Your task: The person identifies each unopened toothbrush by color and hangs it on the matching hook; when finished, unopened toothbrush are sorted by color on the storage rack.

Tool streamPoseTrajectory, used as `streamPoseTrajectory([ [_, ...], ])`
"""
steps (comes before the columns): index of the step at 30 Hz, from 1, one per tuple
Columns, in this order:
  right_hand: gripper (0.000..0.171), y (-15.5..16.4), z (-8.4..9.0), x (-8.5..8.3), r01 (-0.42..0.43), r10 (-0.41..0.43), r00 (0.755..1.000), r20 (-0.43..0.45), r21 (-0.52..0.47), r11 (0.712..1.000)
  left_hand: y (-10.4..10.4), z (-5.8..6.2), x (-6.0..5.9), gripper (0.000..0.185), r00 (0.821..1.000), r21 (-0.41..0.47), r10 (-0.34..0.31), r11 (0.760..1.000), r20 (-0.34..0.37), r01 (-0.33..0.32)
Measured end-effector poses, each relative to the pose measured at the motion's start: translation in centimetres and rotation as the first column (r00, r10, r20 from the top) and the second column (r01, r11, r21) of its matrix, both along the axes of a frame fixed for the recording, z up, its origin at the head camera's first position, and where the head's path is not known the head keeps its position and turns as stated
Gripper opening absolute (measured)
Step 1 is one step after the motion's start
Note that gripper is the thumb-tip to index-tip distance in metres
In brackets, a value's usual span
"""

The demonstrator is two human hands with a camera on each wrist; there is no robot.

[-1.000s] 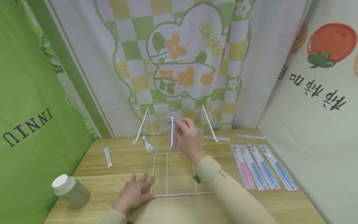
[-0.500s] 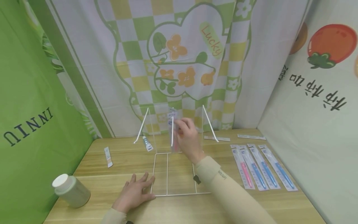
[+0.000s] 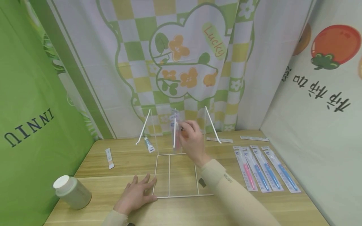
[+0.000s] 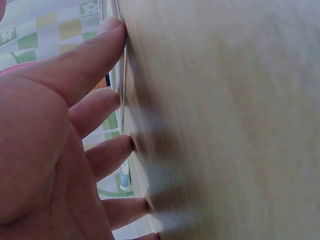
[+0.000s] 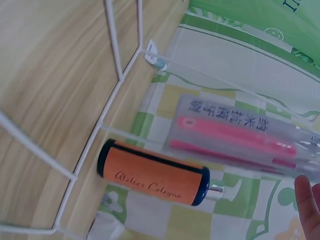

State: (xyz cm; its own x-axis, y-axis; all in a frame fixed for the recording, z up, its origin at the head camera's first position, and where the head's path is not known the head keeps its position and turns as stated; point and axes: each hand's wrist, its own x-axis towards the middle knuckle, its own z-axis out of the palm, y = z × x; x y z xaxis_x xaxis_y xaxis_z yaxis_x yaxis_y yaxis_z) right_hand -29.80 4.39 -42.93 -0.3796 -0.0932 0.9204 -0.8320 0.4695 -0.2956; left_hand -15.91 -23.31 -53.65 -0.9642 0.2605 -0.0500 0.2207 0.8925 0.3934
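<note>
My right hand (image 3: 192, 139) is raised at the middle hook (image 3: 174, 133) of a white wire display rack (image 3: 185, 196). Its curled thumb and fingers pinch a packaged toothbrush (image 3: 177, 142) hanging upright there. In the right wrist view, fingertips (image 5: 305, 195) lie right at the edge of this clear toothbrush package (image 5: 230, 135); two pink handles show through the plastic. My left hand (image 3: 135, 194) has its fingers spread at the rack's front left corner, thumb and fingertips at the base wire. The left wrist view shows those fingertips (image 4: 112, 32) down at the tabletop.
Several packaged toothbrushes (image 3: 267, 169) lie at right. Behind the rack stands an orange cologne bottle (image 5: 155, 172). A small toothpaste tube (image 3: 149, 145), a thin sachet (image 3: 109, 158) and a lidded jar (image 3: 74, 193) are at left. Flat strips (image 3: 219, 139) lie along the back edge.
The toothbrush package at the middle hook has turned, its white label no longer facing the head camera, and its lower end has risen slightly. The right hand shifted slightly right; the left stayed put.
</note>
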Motion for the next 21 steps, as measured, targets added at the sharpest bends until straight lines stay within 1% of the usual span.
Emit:
streamPoseTrajectory([
  [2,0.040,0.6,-0.4,0.0,-0.013,0.013,1.000,0.017,-0.003,1.000,0.0,0.0,0.0,0.080,1.000,0.001,-0.001,1.000,0.003,0.001],
  [4,0.042,1.5,-0.8,0.1,-0.040,0.041,0.998,0.054,-0.014,0.999,0.1,0.1,0.0,0.080,1.000,0.003,-0.001,1.000,0.004,0.001],
  [6,0.046,2.6,-1.2,0.2,-0.057,0.059,0.993,0.101,-0.032,0.998,0.1,0.2,0.0,0.080,1.000,0.004,-0.001,1.000,0.002,0.001],
  [8,0.048,3.7,-1.5,0.4,-0.064,0.071,0.983,0.170,-0.051,0.997,0.2,0.3,0.1,0.080,1.000,0.001,0.000,1.000,-0.001,0.000],
  [10,0.050,4.9,-1.7,0.5,-0.046,0.059,0.970,0.234,-0.060,0.997,0.2,0.4,0.1,0.080,1.000,0.000,0.003,1.000,-0.002,-0.003],
  [12,0.050,6.1,-1.9,0.5,-0.024,0.041,0.963,0.267,-0.065,0.998,0.2,0.5,0.2,0.080,1.000,-0.001,0.006,1.000,0.000,-0.006],
  [13,0.049,6.6,-2.0,0.5,-0.013,0.029,0.961,0.275,-0.062,0.998,0.2,0.5,0.2,0.080,1.000,-0.001,0.007,1.000,0.001,-0.007],
  [15,0.047,7.6,-2.3,0.4,0.011,0.006,0.964,0.265,-0.063,0.998,0.2,0.5,0.2,0.080,1.000,0.000,0.009,1.000,0.006,-0.009],
  [18,0.045,9.0,-2.6,0.1,0.047,-0.034,0.977,0.212,-0.057,0.997,0.2,0.4,0.2,0.080,1.000,-0.002,0.009,1.000,0.007,-0.009],
  [21,0.044,10.5,-2.9,-0.2,0.086,-0.075,0.982,0.172,-0.055,0.995,0.2,0.3,0.1,0.080,1.000,-0.002,0.006,1.000,0.006,-0.006],
])
